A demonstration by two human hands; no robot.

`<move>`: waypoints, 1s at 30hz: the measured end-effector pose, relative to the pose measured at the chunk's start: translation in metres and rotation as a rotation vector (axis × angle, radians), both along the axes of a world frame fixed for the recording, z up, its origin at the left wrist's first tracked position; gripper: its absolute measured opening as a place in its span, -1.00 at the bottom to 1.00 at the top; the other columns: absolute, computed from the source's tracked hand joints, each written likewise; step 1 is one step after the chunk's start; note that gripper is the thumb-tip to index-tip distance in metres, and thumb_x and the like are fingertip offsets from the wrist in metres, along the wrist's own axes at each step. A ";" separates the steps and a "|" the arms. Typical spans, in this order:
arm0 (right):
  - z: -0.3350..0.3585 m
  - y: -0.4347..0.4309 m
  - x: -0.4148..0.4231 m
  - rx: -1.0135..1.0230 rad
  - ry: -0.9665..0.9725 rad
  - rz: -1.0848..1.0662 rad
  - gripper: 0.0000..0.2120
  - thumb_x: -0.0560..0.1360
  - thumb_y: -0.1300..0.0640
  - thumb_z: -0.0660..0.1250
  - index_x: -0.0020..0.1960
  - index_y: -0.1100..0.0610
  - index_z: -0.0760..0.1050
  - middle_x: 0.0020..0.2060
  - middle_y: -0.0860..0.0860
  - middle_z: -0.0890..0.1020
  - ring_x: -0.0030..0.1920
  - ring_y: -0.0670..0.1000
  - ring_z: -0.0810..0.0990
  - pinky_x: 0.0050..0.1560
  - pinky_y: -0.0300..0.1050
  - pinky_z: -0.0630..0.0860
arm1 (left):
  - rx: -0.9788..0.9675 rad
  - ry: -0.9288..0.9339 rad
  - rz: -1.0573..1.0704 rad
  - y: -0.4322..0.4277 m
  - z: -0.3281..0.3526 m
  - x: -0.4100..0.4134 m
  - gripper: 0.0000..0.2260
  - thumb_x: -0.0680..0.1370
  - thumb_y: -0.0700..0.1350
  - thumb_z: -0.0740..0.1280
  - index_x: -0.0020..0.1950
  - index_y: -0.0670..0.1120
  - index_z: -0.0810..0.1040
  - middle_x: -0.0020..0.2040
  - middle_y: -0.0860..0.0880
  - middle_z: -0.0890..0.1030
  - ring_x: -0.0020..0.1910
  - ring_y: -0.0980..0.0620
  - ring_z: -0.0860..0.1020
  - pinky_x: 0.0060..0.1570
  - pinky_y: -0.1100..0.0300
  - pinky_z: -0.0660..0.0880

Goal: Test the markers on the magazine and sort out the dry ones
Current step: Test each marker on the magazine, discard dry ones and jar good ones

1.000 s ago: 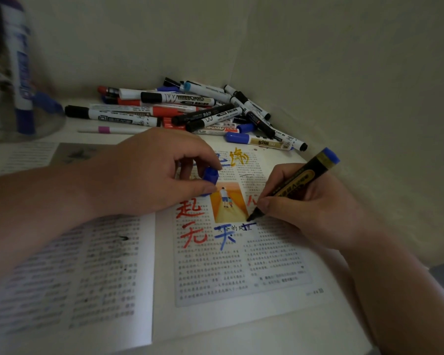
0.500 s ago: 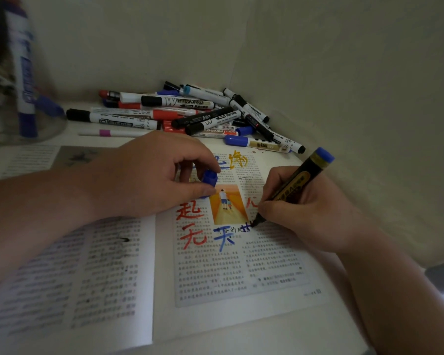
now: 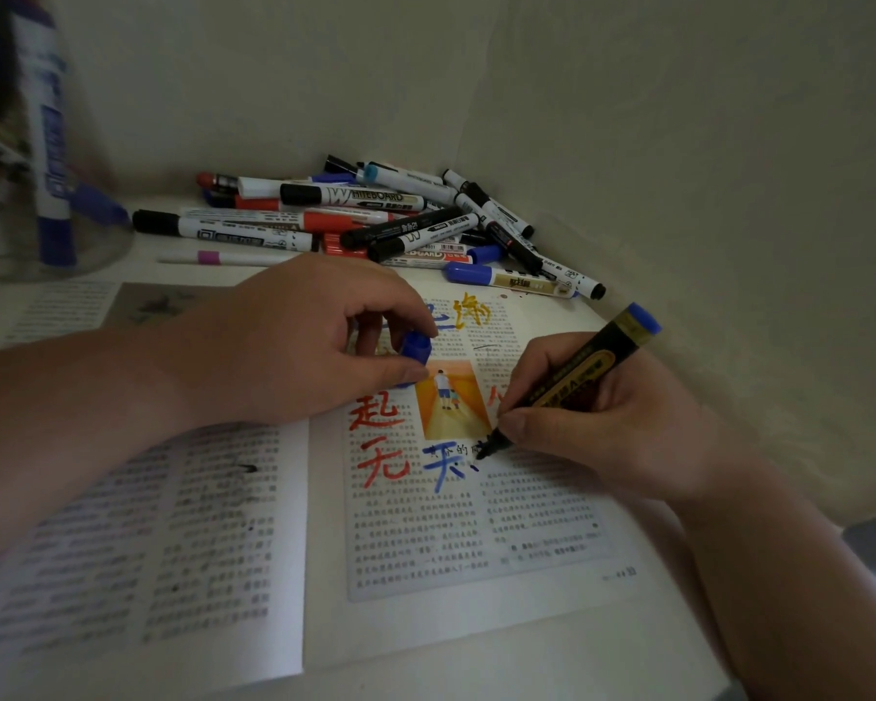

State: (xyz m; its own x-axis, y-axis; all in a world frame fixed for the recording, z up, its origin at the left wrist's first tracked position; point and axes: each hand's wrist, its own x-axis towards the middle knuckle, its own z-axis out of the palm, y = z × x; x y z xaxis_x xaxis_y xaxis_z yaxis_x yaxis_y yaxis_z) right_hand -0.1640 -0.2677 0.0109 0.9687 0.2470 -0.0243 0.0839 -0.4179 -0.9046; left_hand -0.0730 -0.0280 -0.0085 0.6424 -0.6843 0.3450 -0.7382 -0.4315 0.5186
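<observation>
Head view: the magazine [image 3: 416, 548] lies open on the pale bench [image 3: 501, 665] and fills the middle of the scene. At about three o'clock of its right page, the right hand [image 3: 608, 417] has its fingers [image 3: 524, 427] clenched around a black-and-gold marker [image 3: 592, 361] with a blue end. The marker is slanted like a pen so that its tip meets the paper just right of a blue character. A small dark stroke beside the tip suggests this one gives ink.

The left hand [image 3: 299, 346] rests on the page at nine o'clock from the small printed picture and pinches a blue cap [image 3: 417, 346] between thumb and forefinger. The cap is probably kept ready for recapping, while the hand's weight steadies the paper. Red, blue and yellow test strokes cover the upper page.

At twelve o'clock a heap of markers [image 3: 400, 220] sits pushed into the wall corner, likely the untested stock. At ten o'clock stands a blurred glass jar [image 3: 72, 255] holding a few markers; whether these are good or dry cannot be told.
</observation>
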 end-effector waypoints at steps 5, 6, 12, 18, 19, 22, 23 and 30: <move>0.001 0.000 -0.001 -0.077 -0.015 -0.024 -0.90 0.33 0.18 0.45 -0.23 0.20 0.57 -0.43 -0.01 0.56 -0.42 -0.09 0.47 -0.39 -0.26 0.40 | 0.012 -0.002 0.003 0.000 0.000 0.000 -0.77 0.43 0.17 0.45 0.08 0.25 0.61 -0.07 0.36 0.55 -0.13 0.18 0.55 -0.21 0.35 0.41; 0.001 -0.002 0.000 -0.085 -0.019 -0.041 -0.91 0.32 0.18 0.44 -0.25 0.20 0.57 -0.43 0.00 0.55 -0.41 -0.09 0.47 -0.38 -0.25 0.40 | 0.016 -0.004 0.003 0.001 0.000 0.000 -0.77 0.44 0.17 0.45 0.08 0.26 0.61 -0.07 0.36 0.55 -0.12 0.19 0.55 -0.21 0.39 0.40; 0.001 -0.007 0.003 -0.101 -0.027 -0.083 -0.90 0.30 0.20 0.42 -0.28 0.22 0.53 -0.44 0.22 0.48 -0.42 0.02 0.43 -0.40 -0.16 0.37 | 0.014 -0.013 -0.002 0.001 0.001 0.000 -0.77 0.45 0.14 0.47 0.08 0.25 0.60 -0.14 0.41 0.53 -0.07 0.35 0.52 -0.16 0.52 0.35; 0.000 -0.006 0.001 0.035 -0.013 0.015 -0.80 0.24 0.09 0.49 -0.27 0.21 0.57 -0.38 0.09 0.60 -0.33 0.02 0.54 -0.32 -0.15 0.45 | 0.017 -0.014 -0.001 0.000 0.002 -0.002 -0.75 0.44 0.17 0.45 0.10 0.23 0.61 -0.13 0.33 0.55 -0.08 0.28 0.53 -0.21 0.46 0.35; 0.000 -0.005 0.001 0.042 -0.014 0.024 -0.83 0.26 0.13 0.50 -0.26 0.20 0.58 -0.36 0.06 0.62 -0.32 0.01 0.54 -0.31 -0.17 0.46 | 0.015 -0.014 -0.002 0.000 0.002 -0.002 -0.75 0.44 0.17 0.45 0.10 0.24 0.61 -0.14 0.34 0.55 -0.07 0.29 0.52 -0.20 0.47 0.35; 0.000 -0.002 0.000 0.009 -0.006 0.038 -0.93 0.34 0.22 0.47 -0.24 0.20 0.59 -0.38 0.08 0.60 -0.36 0.02 0.50 -0.37 -0.17 0.42 | 0.006 -0.012 -0.009 0.000 0.002 -0.001 -0.76 0.44 0.14 0.47 0.09 0.23 0.61 -0.14 0.40 0.53 -0.07 0.33 0.52 -0.16 0.51 0.36; 0.000 -0.001 0.000 0.004 -0.001 0.040 -0.93 0.35 0.22 0.46 -0.23 0.20 0.59 -0.39 0.08 0.59 -0.38 0.00 0.49 -0.39 -0.19 0.41 | 0.002 -0.013 -0.011 0.000 0.002 -0.001 -0.76 0.44 0.13 0.48 0.10 0.22 0.62 -0.14 0.42 0.52 -0.07 0.35 0.51 -0.14 0.53 0.36; 0.002 0.000 -0.002 -0.026 -0.006 0.022 -0.95 0.34 0.24 0.45 -0.24 0.20 0.58 -0.46 -0.05 0.56 -0.45 -0.12 0.46 -0.42 -0.30 0.38 | -0.005 -0.008 -0.005 0.000 0.003 -0.002 -0.77 0.45 0.11 0.48 0.09 0.25 0.60 -0.07 0.41 0.53 -0.09 0.23 0.54 -0.20 0.45 0.40</move>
State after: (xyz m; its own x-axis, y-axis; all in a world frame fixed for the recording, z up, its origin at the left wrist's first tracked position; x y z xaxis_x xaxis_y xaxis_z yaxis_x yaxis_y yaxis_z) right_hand -0.1656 -0.2679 0.0124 0.9632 0.2675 -0.0252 0.0987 -0.4393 -0.8929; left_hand -0.0753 -0.0284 -0.0055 0.6362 -0.6857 0.3537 -0.7444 -0.4251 0.5150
